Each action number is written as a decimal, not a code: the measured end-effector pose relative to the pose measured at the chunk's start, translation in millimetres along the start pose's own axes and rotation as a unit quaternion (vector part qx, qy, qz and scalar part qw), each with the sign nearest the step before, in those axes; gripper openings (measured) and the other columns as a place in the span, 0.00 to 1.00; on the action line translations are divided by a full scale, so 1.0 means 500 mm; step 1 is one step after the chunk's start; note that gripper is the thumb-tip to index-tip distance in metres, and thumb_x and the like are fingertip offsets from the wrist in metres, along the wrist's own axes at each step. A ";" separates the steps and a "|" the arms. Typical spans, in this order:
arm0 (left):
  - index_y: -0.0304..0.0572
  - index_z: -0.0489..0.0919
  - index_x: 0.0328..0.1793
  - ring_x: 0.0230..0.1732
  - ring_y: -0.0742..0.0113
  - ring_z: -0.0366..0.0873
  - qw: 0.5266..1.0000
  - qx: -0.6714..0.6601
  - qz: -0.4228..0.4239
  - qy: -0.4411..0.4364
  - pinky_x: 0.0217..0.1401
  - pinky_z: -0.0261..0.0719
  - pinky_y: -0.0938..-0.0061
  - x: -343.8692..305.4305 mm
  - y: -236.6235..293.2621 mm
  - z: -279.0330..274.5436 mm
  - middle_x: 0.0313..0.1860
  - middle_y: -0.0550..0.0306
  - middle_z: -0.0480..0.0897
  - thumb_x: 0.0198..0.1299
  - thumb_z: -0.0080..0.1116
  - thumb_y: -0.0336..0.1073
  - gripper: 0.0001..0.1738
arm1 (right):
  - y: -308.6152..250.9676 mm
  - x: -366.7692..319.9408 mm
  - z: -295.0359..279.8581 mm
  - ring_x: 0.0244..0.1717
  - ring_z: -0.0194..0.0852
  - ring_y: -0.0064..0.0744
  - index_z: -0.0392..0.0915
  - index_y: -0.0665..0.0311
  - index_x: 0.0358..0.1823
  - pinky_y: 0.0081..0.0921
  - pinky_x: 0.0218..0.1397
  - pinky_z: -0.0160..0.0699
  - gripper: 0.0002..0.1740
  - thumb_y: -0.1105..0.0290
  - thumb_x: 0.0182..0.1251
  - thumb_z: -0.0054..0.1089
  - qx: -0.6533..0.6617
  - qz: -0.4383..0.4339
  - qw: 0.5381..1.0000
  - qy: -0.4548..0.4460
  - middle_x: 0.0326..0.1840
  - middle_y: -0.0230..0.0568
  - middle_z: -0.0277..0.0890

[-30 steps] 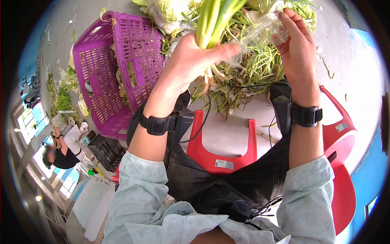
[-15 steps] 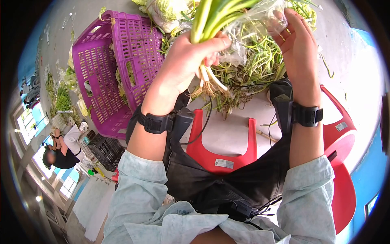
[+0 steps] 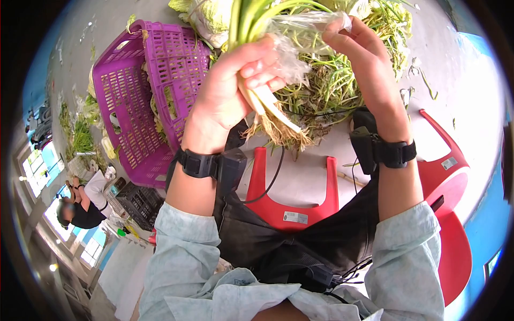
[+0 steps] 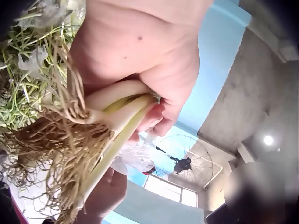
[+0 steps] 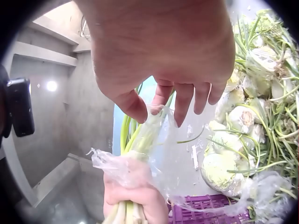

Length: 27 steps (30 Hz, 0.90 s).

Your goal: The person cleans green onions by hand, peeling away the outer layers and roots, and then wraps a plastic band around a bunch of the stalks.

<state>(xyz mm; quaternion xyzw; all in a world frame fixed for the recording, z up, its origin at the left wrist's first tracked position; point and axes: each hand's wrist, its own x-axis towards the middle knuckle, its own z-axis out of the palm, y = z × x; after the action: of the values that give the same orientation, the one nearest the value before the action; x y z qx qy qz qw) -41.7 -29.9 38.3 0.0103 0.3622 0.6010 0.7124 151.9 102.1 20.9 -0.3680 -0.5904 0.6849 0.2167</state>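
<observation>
In the head view my left hand (image 3: 235, 75) grips a bunch of spring onions (image 3: 263, 101) around the lower stems. Their white ends and stringy brown roots (image 4: 60, 149) stick out below the fist, and the green tops run up past the frame's upper edge. My right hand (image 3: 369, 59) pinches one end of a clear plastic film (image 3: 302, 24) between thumb and fingertip. Seen from the right wrist, the film stretches from those fingertips down to the left fist, partly wrapping the stems and bunching over the fist. The right hand's other fingers (image 5: 201, 97) are spread.
Below the hands lies a heap of loose green leaves and trimmings (image 3: 332, 85), with cabbages (image 3: 211, 21) behind. A purple crate (image 3: 179, 85) leans on its side at left. Between the knees stands a red stool (image 3: 294, 216); another person (image 3: 88, 214) sits in the far left background.
Both hands have shifted left in the head view. The left hand has turned, swinging the roots down and to the right. The film is now drawn across beside the stems.
</observation>
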 end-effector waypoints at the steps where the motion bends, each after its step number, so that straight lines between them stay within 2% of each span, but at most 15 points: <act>1: 0.45 0.82 0.47 0.15 0.88 0.62 1.000 -0.024 0.011 0.001 0.35 0.67 0.81 -0.003 0.000 0.000 0.15 0.81 0.66 0.71 0.63 0.37 0.06 | -0.002 -0.002 0.000 0.59 0.76 0.22 0.81 0.66 0.62 0.25 0.70 0.67 0.19 0.64 0.75 0.61 -0.004 -0.004 1.000 -0.004 0.55 0.32 0.84; 3: 0.45 0.82 0.48 0.15 0.89 0.61 0.997 -0.070 0.037 0.007 0.35 0.67 0.82 -0.007 0.003 -0.001 0.15 0.82 0.64 0.71 0.63 0.38 0.07 | -0.005 -0.002 0.002 0.59 0.77 0.23 0.81 0.65 0.62 0.25 0.70 0.67 0.20 0.63 0.75 0.61 -0.012 -0.013 1.000 -0.016 0.54 0.32 0.85; 4: 0.48 0.80 0.46 0.15 0.91 0.60 0.994 -0.097 0.048 -0.026 0.34 0.67 0.84 -0.006 0.003 0.000 0.14 0.83 0.62 0.70 0.64 0.38 0.05 | -0.007 -0.002 0.006 0.53 0.80 0.21 0.81 0.67 0.56 0.25 0.64 0.75 0.16 0.64 0.74 0.64 -0.005 -0.037 0.999 -0.006 0.52 0.33 0.86; 7: 0.52 0.78 0.45 0.15 0.91 0.60 0.973 -0.209 0.032 -0.093 0.35 0.67 0.85 -0.005 0.008 -0.020 0.14 0.84 0.61 0.70 0.64 0.36 0.04 | -0.002 -0.002 0.008 0.57 0.83 0.27 0.78 0.70 0.62 0.28 0.63 0.78 0.23 0.62 0.73 0.64 -0.043 0.011 0.998 -0.035 0.56 0.42 0.87; 8: 0.55 0.77 0.43 0.15 0.91 0.60 0.972 -0.215 0.036 -0.091 0.35 0.68 0.84 -0.009 0.011 -0.018 0.14 0.83 0.61 0.70 0.65 0.35 0.06 | 0.003 -0.003 0.009 0.59 0.82 0.29 0.75 0.69 0.66 0.29 0.65 0.78 0.25 0.62 0.73 0.64 -0.079 0.049 0.995 -0.043 0.59 0.44 0.86; 10: 0.55 0.77 0.43 0.15 0.90 0.59 0.972 -0.196 0.044 -0.125 0.36 0.69 0.83 -0.006 0.011 -0.026 0.14 0.83 0.61 0.70 0.65 0.36 0.06 | 0.019 -0.007 0.015 0.64 0.82 0.32 0.70 0.68 0.73 0.32 0.67 0.78 0.30 0.63 0.74 0.64 -0.148 0.126 0.979 -0.057 0.65 0.50 0.83; 13: 0.55 0.76 0.44 0.15 0.89 0.60 0.967 -0.202 0.032 -0.152 0.37 0.71 0.79 0.000 0.007 -0.026 0.14 0.82 0.60 0.71 0.65 0.37 0.07 | 0.031 -0.011 0.036 0.67 0.81 0.37 0.64 0.68 0.78 0.33 0.67 0.79 0.37 0.61 0.73 0.65 -0.188 0.133 0.971 -0.071 0.69 0.54 0.80; 14: 0.54 0.76 0.44 0.15 0.89 0.60 0.967 -0.201 0.028 -0.151 0.37 0.72 0.79 0.000 0.004 -0.024 0.14 0.82 0.60 0.71 0.64 0.38 0.07 | 0.036 -0.010 0.043 0.67 0.80 0.35 0.69 0.69 0.74 0.32 0.70 0.77 0.32 0.62 0.73 0.64 -0.197 0.112 0.971 -0.076 0.69 0.51 0.80; 17: 0.54 0.76 0.44 0.15 0.89 0.60 0.967 -0.188 0.014 -0.172 0.37 0.72 0.79 0.002 0.005 -0.021 0.14 0.82 0.60 0.72 0.64 0.38 0.07 | 0.028 -0.010 0.048 0.63 0.82 0.38 0.77 0.71 0.66 0.34 0.64 0.80 0.31 0.56 0.71 0.64 -0.084 0.061 0.982 -0.158 0.64 0.52 0.83; 18: 0.54 0.75 0.45 0.15 0.89 0.60 0.966 -0.182 0.009 -0.182 0.36 0.72 0.79 0.003 0.005 -0.020 0.14 0.82 0.59 0.72 0.64 0.39 0.07 | 0.009 -0.018 0.048 0.64 0.80 0.35 0.82 0.69 0.62 0.31 0.68 0.75 0.25 0.58 0.73 0.62 -0.050 0.097 0.981 -0.162 0.63 0.46 0.84; 21: 0.53 0.76 0.45 0.15 0.90 0.60 0.978 -0.154 0.026 -0.136 0.36 0.71 0.82 -0.008 0.006 -0.027 0.14 0.83 0.59 0.72 0.64 0.38 0.06 | -0.002 -0.013 0.046 0.68 0.75 0.27 0.80 0.69 0.60 0.27 0.77 0.65 0.19 0.64 0.78 0.58 0.057 0.102 0.975 -0.190 0.61 0.39 0.83; 24: 0.54 0.77 0.44 0.15 0.91 0.59 0.980 -0.166 0.057 -0.099 0.36 0.68 0.84 -0.005 0.015 -0.019 0.14 0.84 0.58 0.72 0.61 0.37 0.04 | -0.009 -0.014 0.044 0.67 0.76 0.30 0.78 0.68 0.60 0.30 0.79 0.64 0.17 0.65 0.79 0.56 0.207 0.119 0.956 -0.169 0.58 0.41 0.84; 27: 0.56 0.73 0.27 0.15 0.88 0.61 0.978 -0.192 0.063 -0.054 0.35 0.68 0.80 -0.005 0.031 -0.018 0.13 0.82 0.62 0.71 0.63 0.38 0.17 | -0.019 -0.015 0.036 0.67 0.77 0.35 0.75 0.68 0.63 0.32 0.79 0.66 0.18 0.67 0.79 0.55 0.213 0.113 0.954 -0.176 0.57 0.44 0.84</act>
<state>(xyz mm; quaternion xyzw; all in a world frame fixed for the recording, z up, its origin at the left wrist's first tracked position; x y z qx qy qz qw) -59.5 -31.3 39.9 -0.0714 0.1994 0.7017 0.6803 141.7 86.7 32.7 -0.2513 -0.4144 0.8686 0.1032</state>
